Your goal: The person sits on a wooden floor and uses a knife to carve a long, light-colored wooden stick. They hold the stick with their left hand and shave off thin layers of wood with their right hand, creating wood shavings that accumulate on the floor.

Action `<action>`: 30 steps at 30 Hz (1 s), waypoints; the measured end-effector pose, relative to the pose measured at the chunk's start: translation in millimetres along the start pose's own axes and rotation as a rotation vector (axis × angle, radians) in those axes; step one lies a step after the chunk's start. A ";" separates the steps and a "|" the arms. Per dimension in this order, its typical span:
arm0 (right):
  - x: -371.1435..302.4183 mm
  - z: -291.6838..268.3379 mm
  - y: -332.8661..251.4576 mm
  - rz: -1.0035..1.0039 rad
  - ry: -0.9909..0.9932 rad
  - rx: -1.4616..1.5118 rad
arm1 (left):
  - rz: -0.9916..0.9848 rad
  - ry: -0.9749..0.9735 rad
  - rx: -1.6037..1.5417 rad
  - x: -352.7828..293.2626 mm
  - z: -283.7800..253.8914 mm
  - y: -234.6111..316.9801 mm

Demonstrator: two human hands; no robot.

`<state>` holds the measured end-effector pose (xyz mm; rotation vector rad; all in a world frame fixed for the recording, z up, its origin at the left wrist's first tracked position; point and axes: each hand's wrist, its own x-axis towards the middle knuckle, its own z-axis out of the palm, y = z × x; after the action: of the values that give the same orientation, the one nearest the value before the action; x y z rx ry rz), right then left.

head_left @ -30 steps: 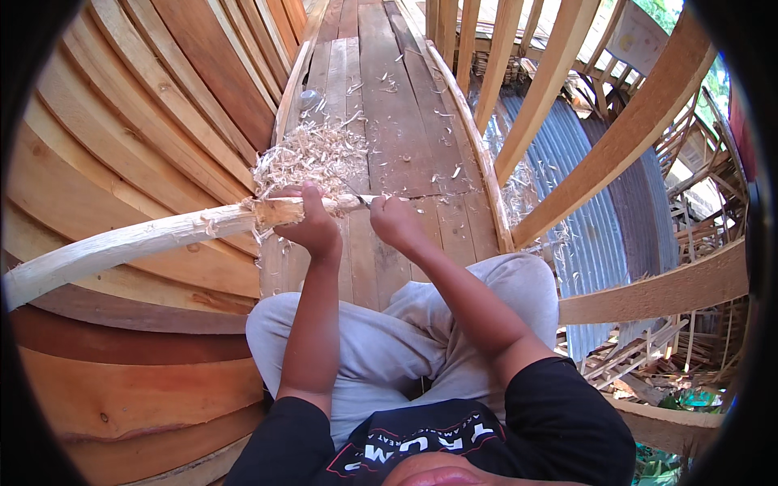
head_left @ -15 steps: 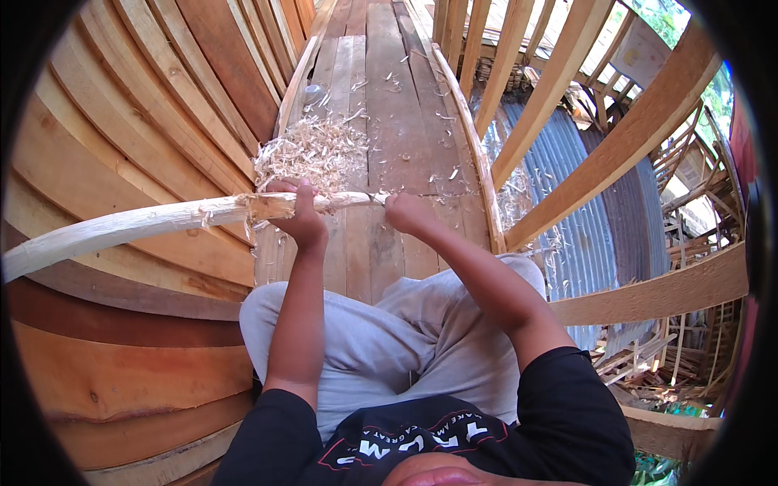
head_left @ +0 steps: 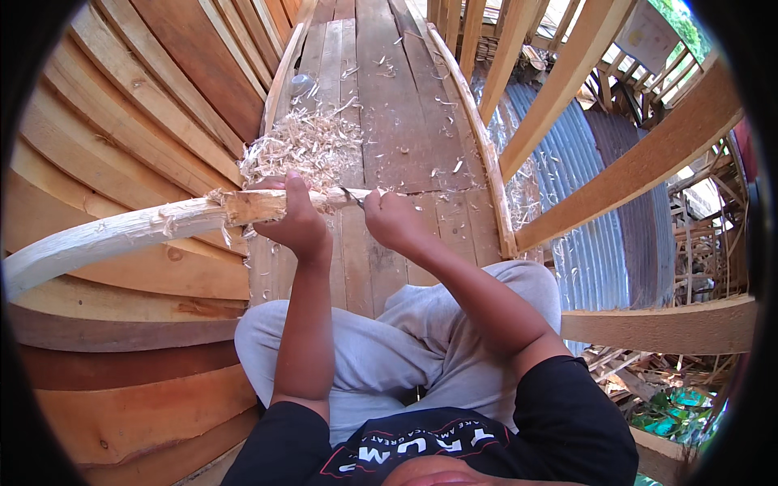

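Note:
A long pale wooden pole [head_left: 113, 236], peeled and slightly curved, runs from the left edge to the middle, above my crossed legs. My left hand [head_left: 293, 217] is wrapped round it, with the thumb up, beside a rougher tan section [head_left: 243, 207]. Closed round a knife, my right hand [head_left: 395, 219] sits near the pole's right end. The handle is hidden in my fist; the short dark blade [head_left: 350, 196] lies across the pale wood, to the right of my left hand. Frayed curls of wood cling to the pole.
Wood shavings [head_left: 308, 146] are heaped on the plank floor [head_left: 397, 121] beyond my hands. A small round container [head_left: 302, 83] stands past the heap. A board wall [head_left: 105, 162] closes the left side; slanted railing slats [head_left: 559, 89] line the right, above corrugated metal sheets [head_left: 567, 202].
My right hand and the knife have moved left along the pole, closer to my left hand. The left hand keeps its grip. The whole view has shifted slightly.

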<state>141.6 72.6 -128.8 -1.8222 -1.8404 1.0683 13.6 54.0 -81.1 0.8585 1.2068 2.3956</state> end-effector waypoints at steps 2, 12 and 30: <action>10.1 -2.0 4.5 0.048 -0.011 -0.032 | 0.053 -0.011 0.063 1.2 -2.5 0.3; 39.8 5.9 26.3 -0.054 -0.086 -0.233 | 0.057 0.039 0.130 4.0 0.7 -2.1; 0.3 -1.7 -10.7 0.013 -0.057 -0.006 | -0.034 0.160 0.117 17.7 -9.5 -8.9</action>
<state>135.2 74.5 -120.3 -1.8274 -1.8686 1.1308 -5.9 62.8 -86.2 0.6833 1.4227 2.4246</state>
